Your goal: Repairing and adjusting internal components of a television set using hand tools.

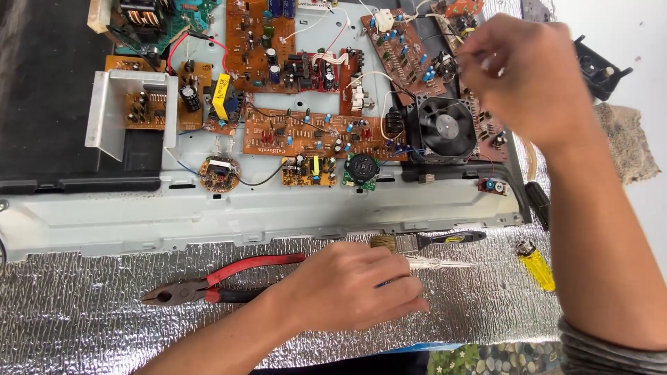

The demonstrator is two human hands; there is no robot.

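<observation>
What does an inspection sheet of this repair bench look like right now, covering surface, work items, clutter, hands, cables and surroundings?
Surface: crinkled silver foil sheet covering the near bench.
Work items: open metal chassis holding several brown circuit boards and a black cooling fan.
Clutter: red-handled pliers, a paintbrush, a yellow lighter, all lying on the foil.
Hands: left hand rests closed on the foil over a thin clear object; right hand, blurred, pinches something small above the boards, too small to identify.
Cables: red, white, black and blue wires looping between boards.
Surroundings: grey rag at right, pebble-patterned floor below the bench edge.
</observation>
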